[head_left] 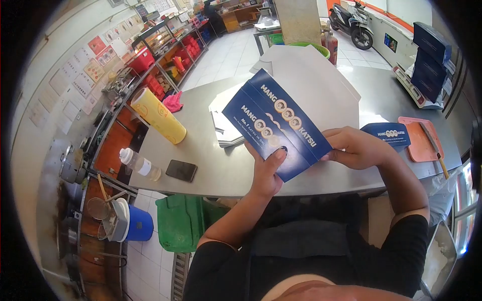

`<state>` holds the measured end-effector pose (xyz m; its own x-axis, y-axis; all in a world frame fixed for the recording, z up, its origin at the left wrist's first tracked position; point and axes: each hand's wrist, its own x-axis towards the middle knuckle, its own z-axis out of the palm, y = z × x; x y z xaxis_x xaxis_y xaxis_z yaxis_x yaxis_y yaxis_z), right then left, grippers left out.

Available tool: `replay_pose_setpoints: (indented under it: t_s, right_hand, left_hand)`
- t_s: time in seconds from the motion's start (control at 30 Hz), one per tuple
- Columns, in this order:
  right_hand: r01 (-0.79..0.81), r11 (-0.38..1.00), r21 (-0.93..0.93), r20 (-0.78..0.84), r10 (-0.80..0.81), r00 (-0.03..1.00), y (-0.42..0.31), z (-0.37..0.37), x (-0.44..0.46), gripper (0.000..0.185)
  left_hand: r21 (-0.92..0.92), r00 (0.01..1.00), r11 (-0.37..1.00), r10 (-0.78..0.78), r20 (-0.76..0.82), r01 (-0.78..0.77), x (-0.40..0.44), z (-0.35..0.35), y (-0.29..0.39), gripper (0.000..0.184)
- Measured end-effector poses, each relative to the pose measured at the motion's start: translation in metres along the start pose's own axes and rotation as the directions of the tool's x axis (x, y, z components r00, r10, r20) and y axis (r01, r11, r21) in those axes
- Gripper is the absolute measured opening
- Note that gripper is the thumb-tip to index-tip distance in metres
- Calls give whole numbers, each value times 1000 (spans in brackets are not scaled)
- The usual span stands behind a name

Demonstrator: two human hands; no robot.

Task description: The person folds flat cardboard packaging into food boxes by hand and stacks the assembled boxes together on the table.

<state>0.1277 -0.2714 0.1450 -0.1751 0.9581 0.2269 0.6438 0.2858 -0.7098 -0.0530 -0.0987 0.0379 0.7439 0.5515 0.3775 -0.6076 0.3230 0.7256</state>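
One box (pixel 273 123) is clamped above the table (pixel 213 175) by both the left hand (pixel 266 175), thumb on its printed face, and the right hand (pixel 355 146), pinching near a corner. Uneven pressure could crease it; a loosened pinch could let it slip.

Blue carton (pixel 277 123), "MANGOOO KATSU", apparently "No.1 KATSU"

The wall posters (pixel 83 72) are too small to read, the person in the back (pixel 215 20) is blurred, and the carton (pixel 277 123) hides some left-hand (pixel 267 173) fingers.
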Motion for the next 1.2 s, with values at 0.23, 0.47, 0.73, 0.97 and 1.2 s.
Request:
replay_pose_setpoints:
  t_s: [0.23,0.47,0.73,0.97,1.2]
  right_hand:
    - [51,992,-119,-310,-86,947,-16,-8,-8,49]
    - [-108,985,-132,-414,44,909,-51,-23,3,45]
    - [-130,974,-184,-710,-41,703,-46,-44,-44,43]
    - [-255,928,-273,-842,-102,530,-72,-64,-118,51]
    - [-456,849,-268,-868,-7,497,-98,-59,-158,56]
  left_hand:
    - [178,986,970,156,53,-163,12,3,-10,104]
    - [177,962,966,142,234,-186,45,26,-15,102]
    - [311,838,856,223,497,-412,131,6,-29,128]
    - [881,859,247,-232,457,-403,270,-39,-58,68]
    - [1000,689,8,-724,5,0,308,-17,-72,91]
